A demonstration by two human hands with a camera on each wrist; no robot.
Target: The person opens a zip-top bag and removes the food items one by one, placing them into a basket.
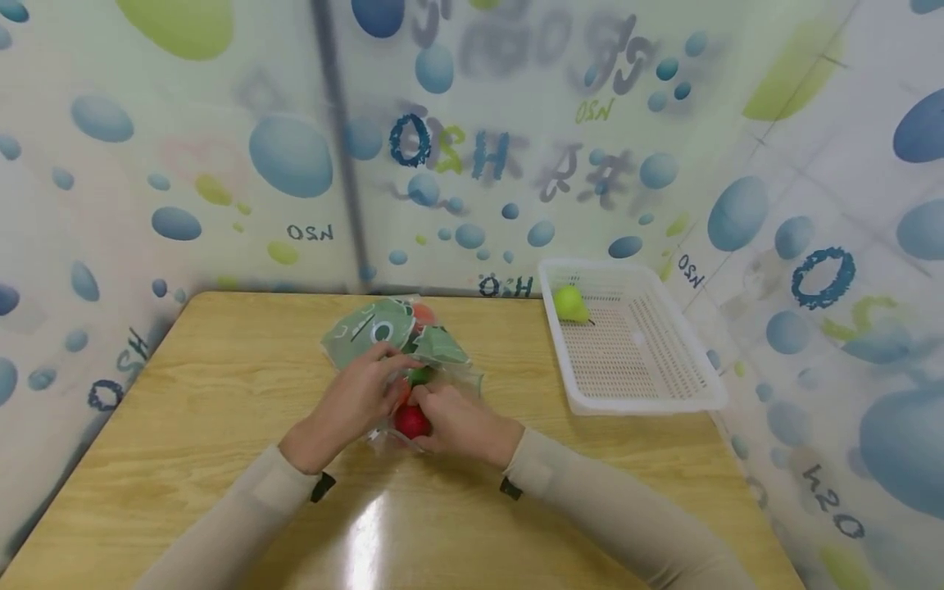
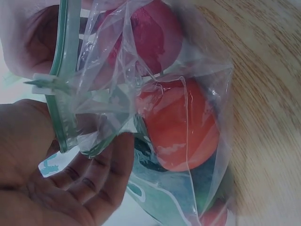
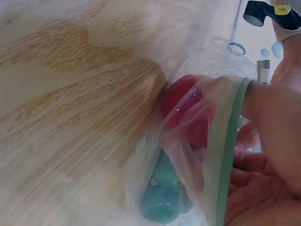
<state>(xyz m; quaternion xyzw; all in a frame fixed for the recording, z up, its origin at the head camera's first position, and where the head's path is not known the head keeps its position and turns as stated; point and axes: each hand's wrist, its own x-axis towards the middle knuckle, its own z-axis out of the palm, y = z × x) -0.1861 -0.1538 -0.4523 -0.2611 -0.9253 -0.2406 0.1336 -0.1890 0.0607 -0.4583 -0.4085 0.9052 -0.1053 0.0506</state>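
Observation:
A clear zip bag with green print (image 1: 372, 328) and a green zip strip (image 2: 60, 89) lies on the table, bulging with produce. My left hand (image 1: 359, 393) grips the bag near its mouth, fingers curled by the zip strip. From the other side, my right hand (image 1: 460, 418) holds a smooth red round fruit (image 1: 412, 421) at the bag's mouth; its thumb shows through the plastic against the fruit in the right wrist view. Beside that fruit, an orange-red round piece (image 2: 181, 125) sits inside the bag. Green lobed produce (image 3: 164, 193) shows through the plastic below the red fruit.
At the table's back right stands a white plastic basket (image 1: 645, 403) with a yellow-green pear (image 1: 570, 304) in its far left corner. The wooden table (image 1: 243, 360) meets a wall (image 1: 457, 205) patterned with bubbles and letters along its back edge.

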